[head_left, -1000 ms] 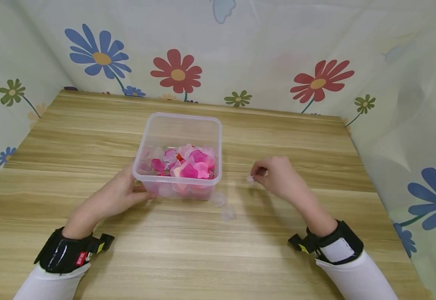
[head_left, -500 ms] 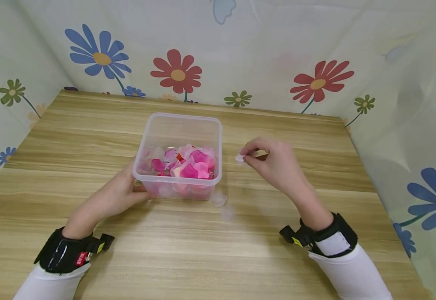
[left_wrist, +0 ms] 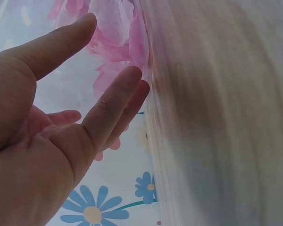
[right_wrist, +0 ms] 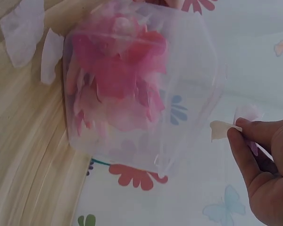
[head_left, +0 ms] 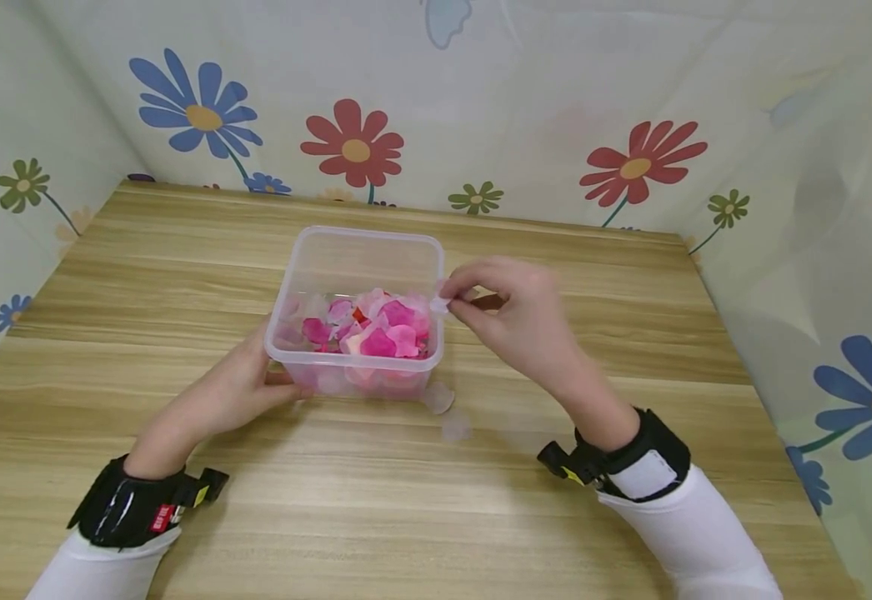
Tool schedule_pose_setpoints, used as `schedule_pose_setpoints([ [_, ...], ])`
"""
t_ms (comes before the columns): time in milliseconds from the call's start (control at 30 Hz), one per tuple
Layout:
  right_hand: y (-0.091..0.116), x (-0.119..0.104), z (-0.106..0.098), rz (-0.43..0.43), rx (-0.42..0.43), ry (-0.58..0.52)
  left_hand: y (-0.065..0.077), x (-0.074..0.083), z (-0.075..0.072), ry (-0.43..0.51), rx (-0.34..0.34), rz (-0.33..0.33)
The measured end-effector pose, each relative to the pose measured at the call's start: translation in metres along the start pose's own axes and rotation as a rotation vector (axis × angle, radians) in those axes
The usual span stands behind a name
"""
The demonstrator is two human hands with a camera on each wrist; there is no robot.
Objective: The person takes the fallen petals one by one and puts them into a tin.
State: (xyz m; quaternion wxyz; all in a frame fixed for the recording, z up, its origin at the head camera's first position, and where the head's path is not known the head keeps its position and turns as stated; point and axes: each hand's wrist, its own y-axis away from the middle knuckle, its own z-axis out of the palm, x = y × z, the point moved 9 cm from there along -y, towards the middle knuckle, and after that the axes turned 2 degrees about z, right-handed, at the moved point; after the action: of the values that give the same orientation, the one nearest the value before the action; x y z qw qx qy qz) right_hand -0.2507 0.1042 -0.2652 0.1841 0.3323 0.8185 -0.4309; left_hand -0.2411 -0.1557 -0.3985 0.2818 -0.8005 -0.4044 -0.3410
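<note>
A clear plastic box (head_left: 361, 360) holds a heap of pink, magenta and pale artificial petals (head_left: 387, 325). My left hand (head_left: 218, 387) is at the box's near left corner, its thumb along the front wall. In the left wrist view, the fingers (left_wrist: 111, 106) are extended by the wall; contact is hard to tell. Beside the box's right rim, my right hand (head_left: 514, 312) pinches a pale petal (head_left: 439, 305) between thumb and forefinger. In the right wrist view, a cream petal (right_wrist: 219, 131) sticks out of the pinch, with another whitish piece (right_wrist: 247, 111) behind it.
Two whitish petals lie on the wooden table (head_left: 331, 517), one petal (head_left: 439, 397) close to the box's near right corner and the other petal (head_left: 456, 426) slightly nearer me. A flower-print curtain (head_left: 496, 100) surrounds the table's back and sides.
My right hand has risen and travelled left with the pinched petal, from right of the box to its right rim. The left hand and the box have stayed put.
</note>
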Motion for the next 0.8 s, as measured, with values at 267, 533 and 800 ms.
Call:
schedule_pose_setpoints([
  [267,-0.004,-0.012,0.028,-0.062,-0.090,-0.091,0.000,-0.001,0.001,0.005,-0.004,-0.001],
  [533,-0.002,-0.013,0.047,-0.065,-0.160,-0.040,0.001,-0.002,0.001,0.014,-0.008,-0.016],
  [800,0.001,-0.013,0.053,-0.097,-0.168,-0.026,0.001,-0.002,0.003,0.046,-0.009,-0.018],
])
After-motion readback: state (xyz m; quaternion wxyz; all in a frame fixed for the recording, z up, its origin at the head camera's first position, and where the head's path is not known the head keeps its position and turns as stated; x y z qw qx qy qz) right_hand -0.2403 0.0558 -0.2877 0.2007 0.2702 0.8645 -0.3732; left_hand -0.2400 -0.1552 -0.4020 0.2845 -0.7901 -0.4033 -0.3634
